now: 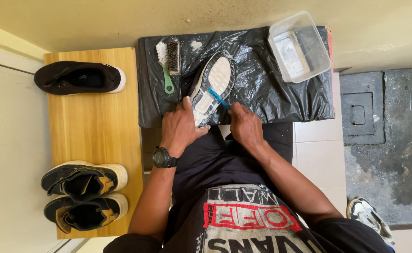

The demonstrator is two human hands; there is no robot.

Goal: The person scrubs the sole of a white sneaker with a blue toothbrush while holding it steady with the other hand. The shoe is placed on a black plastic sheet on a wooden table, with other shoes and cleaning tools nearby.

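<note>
A shoe (214,80) lies sole-up on a black plastic sheet (271,89), its white and grey sole facing me. My left hand (181,125), with a black watch on the wrist, grips the shoe's near end. My right hand (245,125) holds a blue toothbrush (218,98), whose head rests across the middle of the sole. Foam or white flecks dot the sheet around the shoe.
A green-handled brush (165,63) and a dark scrub brush (173,57) lie left of the shoe. A clear plastic tub (299,47) stands at the sheet's far right. A wooden board (98,126) at left bears a black shoe (78,77) and a black-and-yellow pair (85,194). Another shoe (369,216) sits on the floor at lower right.
</note>
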